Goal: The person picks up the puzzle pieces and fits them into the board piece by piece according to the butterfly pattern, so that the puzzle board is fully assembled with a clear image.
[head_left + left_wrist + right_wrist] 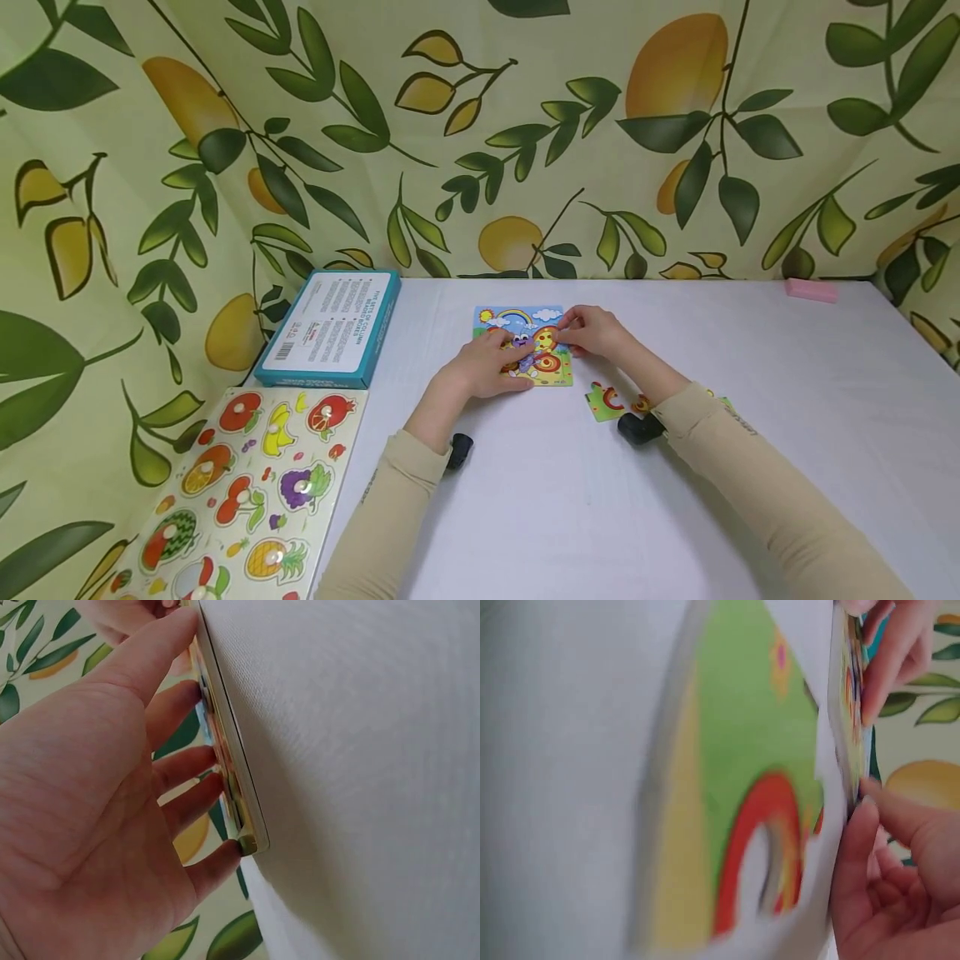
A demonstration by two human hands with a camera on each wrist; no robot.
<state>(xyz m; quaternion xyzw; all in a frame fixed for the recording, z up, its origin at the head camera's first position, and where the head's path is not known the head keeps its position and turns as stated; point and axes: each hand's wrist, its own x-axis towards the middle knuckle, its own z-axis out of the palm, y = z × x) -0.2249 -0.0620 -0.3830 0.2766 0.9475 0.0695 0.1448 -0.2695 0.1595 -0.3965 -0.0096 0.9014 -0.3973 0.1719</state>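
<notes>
A square jigsaw puzzle (557,377) with a purple-faced butterfly, a sun and a rainbow lies on the white table. My left hand (487,365) is spread over its left and lower part; in the left wrist view the fingertips (225,851) touch the board's edge and face. At the puzzle's right edge my right hand (592,331) pinches a puzzle piece between thumb and forefinger, the other fingers curled in. Most of that piece is hidden by the fingers. Right of the board lies a loose green piece (602,402) with a red arc, large in the right wrist view.
More loose pieces (641,404) lie partly under the right forearm. At left are a blue-edged box (330,325) and a fruit peg board (251,492). A pink block (811,290) sits at the back right. Leaf-patterned cloth (510,242) hangs behind the table.
</notes>
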